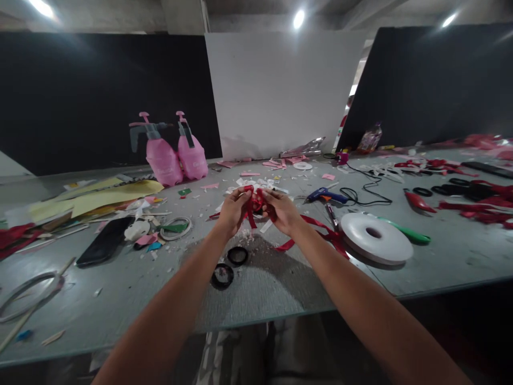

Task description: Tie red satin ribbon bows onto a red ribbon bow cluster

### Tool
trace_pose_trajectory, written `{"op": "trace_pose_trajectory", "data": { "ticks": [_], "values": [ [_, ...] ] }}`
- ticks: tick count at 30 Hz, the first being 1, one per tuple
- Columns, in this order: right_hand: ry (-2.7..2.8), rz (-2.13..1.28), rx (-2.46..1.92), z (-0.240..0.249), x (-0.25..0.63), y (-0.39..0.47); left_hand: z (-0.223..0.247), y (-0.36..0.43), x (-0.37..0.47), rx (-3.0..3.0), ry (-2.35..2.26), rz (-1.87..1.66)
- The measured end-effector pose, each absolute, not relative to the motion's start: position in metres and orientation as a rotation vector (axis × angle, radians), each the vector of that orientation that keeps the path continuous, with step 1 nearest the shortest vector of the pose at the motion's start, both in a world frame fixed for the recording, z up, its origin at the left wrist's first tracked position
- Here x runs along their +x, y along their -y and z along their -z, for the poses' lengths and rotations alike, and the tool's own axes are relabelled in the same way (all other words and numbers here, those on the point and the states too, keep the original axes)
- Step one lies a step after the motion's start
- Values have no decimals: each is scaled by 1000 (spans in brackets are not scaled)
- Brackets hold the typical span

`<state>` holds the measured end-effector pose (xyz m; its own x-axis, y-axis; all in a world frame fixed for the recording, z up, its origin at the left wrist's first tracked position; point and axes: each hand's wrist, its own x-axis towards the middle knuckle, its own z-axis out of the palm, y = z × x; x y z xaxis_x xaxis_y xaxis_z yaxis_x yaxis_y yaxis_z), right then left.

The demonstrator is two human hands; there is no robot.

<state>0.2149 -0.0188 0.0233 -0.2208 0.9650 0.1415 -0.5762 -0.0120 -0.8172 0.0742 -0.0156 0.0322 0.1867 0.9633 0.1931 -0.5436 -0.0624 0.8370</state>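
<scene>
Pink pump sprayers [163, 155] are carrying pale lettering [197, 165] too small to read. In the head view, the left hand [234, 209] and right hand [282, 210], each closed in a pinch, are gripping a bunched red ribbon [256, 202] between them, above the littered worktop [272, 294].

Both forearms are left bare: the left forearm [176, 299] and the right forearm [352, 289] are each seen broad at the near end and tapered to a narrow wrist. The left hand [232, 213] and right hand [284, 212] are likewise bare, with slender fingers. At near centre, cloth [226, 355] patterned in pale grey and dark patches is dimly shown, apparently worn over the legs.
</scene>
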Motion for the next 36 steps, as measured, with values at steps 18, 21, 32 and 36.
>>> {"op": "trace_pose_trajectory", "data": {
  "ticks": [18,21,32,36],
  "values": [
    [757,-1585,-498,-21,224,10,-42,12,59,929,-588,-1323],
    [732,-1557,-521,-23,225,12,-42,11,55,940,-609,-1295],
    [922,-1387,-542,-22,221,16,-38,7,58,794,-675,-1352],
    [1080,-1252,-612,-18,213,18,-32,5,58,695,-643,-1376]
  ]
}}
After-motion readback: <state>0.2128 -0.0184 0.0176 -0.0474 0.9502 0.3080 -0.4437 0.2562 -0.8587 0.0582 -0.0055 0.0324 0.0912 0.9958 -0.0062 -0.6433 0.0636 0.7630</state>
